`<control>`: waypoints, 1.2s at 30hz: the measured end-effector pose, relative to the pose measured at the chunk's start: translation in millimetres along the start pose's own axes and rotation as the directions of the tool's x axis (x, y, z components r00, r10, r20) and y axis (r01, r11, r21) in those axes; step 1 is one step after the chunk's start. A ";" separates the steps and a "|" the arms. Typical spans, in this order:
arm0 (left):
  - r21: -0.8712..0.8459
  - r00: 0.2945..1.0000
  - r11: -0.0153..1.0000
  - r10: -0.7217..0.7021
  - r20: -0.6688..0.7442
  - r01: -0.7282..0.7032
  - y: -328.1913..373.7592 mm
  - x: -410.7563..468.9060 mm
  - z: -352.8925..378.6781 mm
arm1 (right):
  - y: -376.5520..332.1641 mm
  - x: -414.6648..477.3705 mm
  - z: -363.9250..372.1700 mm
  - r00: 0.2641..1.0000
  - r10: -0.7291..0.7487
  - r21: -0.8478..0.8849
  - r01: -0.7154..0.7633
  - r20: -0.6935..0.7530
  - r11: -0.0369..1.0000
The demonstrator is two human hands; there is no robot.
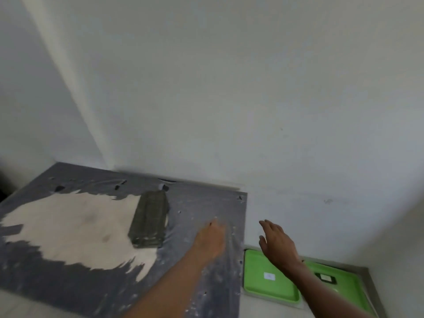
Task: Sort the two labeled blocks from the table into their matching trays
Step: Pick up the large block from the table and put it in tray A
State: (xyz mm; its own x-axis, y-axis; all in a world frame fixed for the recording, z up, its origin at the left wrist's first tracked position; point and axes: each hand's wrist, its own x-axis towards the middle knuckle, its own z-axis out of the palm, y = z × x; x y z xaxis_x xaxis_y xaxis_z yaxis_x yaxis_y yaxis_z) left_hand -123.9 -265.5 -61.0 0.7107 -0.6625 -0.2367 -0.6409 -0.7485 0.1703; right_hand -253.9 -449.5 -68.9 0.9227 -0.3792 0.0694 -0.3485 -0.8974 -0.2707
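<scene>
A dark grey-green rectangular block (pixel 149 219) lies on the worn grey table (pixel 206 203), near its far middle. My left hand (pixel 212 237) hovers low over the table, to the right of the block and apart from it. It is blurred and its fingers are hard to make out. My right hand (pixel 276 244) is open with fingers spread, above the far edge of the left green tray (pixel 254 288), which carries a white label (pixel 269 276). A second green tray (pixel 351 292) lies to its right, with a small black-framed piece (pixel 325 277) in it.
A white wall runs close behind the table and trays. A small pale object (pixel 163 187) sits just beyond the block. A large patch of bare pale surface (pixel 75 226) covers the table's left part. The trays rest on a lower grey ledge (pixel 369 285).
</scene>
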 end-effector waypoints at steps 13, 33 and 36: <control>-0.026 0.989 0.991 -0.134 -0.063 0.133 -157.8 -40.3 -28.0 | -185.2 27.9 53.0 0.990 -0.116 0.098 0.108 0.076 0.989; -0.006 0.953 0.959 -0.282 0.110 0.284 -252.2 -10.5 -20.6 | -263.7 85.9 122.8 0.983 -0.079 0.109 0.061 0.166 0.992; -0.014 0.957 0.961 -0.272 0.104 0.275 -271.3 4.1 -8.5 | -276.1 95.8 131.7 0.986 -0.052 0.127 0.032 0.157 0.991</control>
State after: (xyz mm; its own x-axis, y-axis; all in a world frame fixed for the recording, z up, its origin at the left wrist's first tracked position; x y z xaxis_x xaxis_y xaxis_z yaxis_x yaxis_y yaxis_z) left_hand 55.4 -65.4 -100.0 0.8240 -0.4270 -0.3723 -0.4168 -0.9020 0.1121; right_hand -47.6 -208.4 -113.9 0.9539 -0.2921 -0.0687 -0.2952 -0.8729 -0.3884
